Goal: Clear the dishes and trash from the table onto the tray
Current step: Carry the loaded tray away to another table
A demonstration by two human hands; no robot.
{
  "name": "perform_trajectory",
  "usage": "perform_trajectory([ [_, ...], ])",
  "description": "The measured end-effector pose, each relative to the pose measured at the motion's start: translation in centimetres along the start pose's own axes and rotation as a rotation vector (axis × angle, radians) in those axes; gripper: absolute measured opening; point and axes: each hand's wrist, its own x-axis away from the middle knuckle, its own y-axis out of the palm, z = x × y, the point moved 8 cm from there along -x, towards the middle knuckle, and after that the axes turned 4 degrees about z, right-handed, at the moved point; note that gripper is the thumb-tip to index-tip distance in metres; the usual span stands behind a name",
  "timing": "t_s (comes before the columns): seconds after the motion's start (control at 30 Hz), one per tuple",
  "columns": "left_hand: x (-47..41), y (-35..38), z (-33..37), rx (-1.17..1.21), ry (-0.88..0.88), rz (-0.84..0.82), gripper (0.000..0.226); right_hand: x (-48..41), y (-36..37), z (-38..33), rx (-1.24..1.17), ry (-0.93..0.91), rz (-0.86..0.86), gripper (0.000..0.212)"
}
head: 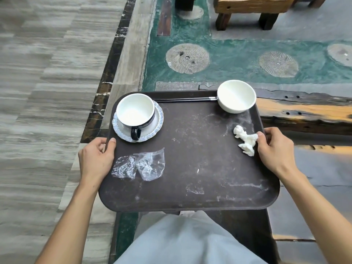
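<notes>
A dark brown tray (200, 153) is held level in front of me. My left hand (95, 159) grips its left rim and my right hand (274, 149) grips its right rim. On the tray's far left a white cup with a dark handle (135, 113) stands on a pale blue saucer (159, 121). A white bowl (236, 96) sits in the far right corner, with black chopsticks (182, 99) lying along the far rim beside it. A crumpled white tissue (245, 139) lies by my right thumb. A clear plastic wrapper (141, 165) lies near my left hand.
A dark wooden table (304, 111) with an orange streak runs to the right of the tray. Beyond it lies a green floor with round stone discs (187, 58), and a wooden stool (251, 10) stands at the back. Grey striped flooring (47, 92) fills the left.
</notes>
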Motion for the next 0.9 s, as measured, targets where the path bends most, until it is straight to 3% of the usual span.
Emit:
perform_trajectory([
  [0.43, -9.4, 5.8, 4.4, -0.023, 0.031, -0.007, 0.027, -11.4, 3.0, -1.5, 0.030, 0.005, -0.013, 0.029],
  [0.9, -29.6, 10.0, 7.6, 0.027, 0.087, -0.046, 0.028, -23.8, 9.7, -10.5, 0.032, 0.068, 0.045, 0.023],
])
